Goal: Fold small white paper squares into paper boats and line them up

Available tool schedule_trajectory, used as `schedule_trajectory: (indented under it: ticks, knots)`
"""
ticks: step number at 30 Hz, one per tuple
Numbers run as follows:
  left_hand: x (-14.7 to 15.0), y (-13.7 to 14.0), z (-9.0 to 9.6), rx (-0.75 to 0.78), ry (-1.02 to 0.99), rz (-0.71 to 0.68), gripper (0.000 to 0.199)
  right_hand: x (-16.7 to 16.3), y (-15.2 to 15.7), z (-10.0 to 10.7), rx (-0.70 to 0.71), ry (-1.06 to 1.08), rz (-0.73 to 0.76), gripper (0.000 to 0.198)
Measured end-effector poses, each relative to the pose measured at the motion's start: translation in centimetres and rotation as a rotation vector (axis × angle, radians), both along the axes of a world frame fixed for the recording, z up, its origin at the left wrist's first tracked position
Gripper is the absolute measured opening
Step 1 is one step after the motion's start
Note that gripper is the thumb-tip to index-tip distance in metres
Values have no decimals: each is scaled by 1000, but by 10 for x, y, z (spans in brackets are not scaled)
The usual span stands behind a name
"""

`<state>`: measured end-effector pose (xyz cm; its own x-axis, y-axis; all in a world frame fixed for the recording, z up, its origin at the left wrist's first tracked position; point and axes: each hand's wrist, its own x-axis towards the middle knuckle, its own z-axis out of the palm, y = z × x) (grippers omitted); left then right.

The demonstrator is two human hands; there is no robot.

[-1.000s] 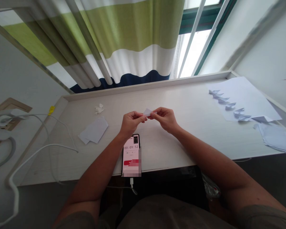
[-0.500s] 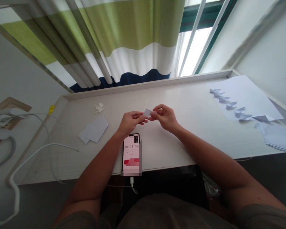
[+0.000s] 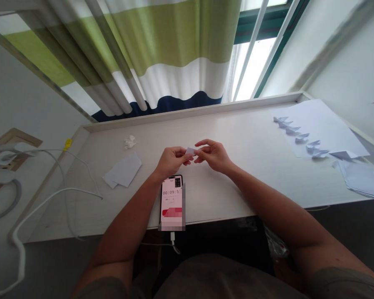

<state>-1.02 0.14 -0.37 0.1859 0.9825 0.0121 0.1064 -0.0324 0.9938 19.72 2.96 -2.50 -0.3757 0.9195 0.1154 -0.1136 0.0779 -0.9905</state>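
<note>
A small folded piece of white paper [image 3: 190,151] is held up between my two hands over the middle of the desk. My left hand [image 3: 171,161] pinches its left side between thumb and fingers. On the other side, the thumb and fingertips of my right hand [image 3: 214,156] grip the right edge, with the index finger raised and curved above. The paper's lower part is hidden behind my fingers. Just below my left hand lies a phone [image 3: 171,199] showing a running timer.
Several folded paper pieces [image 3: 301,138] stand in a row on a large white sheet [image 3: 324,124] at right, near a paper stack [image 3: 364,178]. Loose paper [image 3: 124,169] and a crumpled tissue [image 3: 130,142] lie left. White cables [image 3: 59,190] cross the desk's left end.
The folded paper has shifted slightly left and tilted, showing less of its face. My right hand has moved a little left and down, its fingers closer to my left hand.
</note>
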Motion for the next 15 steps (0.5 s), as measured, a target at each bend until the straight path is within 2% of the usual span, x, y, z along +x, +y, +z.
schedule_trajectory:
  ticks: [7, 11, 13, 15]
  knots:
    - [-1, -1, 0, -36, -14, -42, 36, 2, 4, 0, -25, -7, 87, 55]
    - [3, -2, -2, -47, -35, -4, 29, 2, 2, 1, -33, 13, 102, 53]
    - [4, -2, -5, -9, 1, 47, 28, 2, 2, 1, -50, 19, 85, 53]
    - [5, -2, -6, 103, 66, 115, 40, 3, 2, 1, -60, 19, 45, 51]
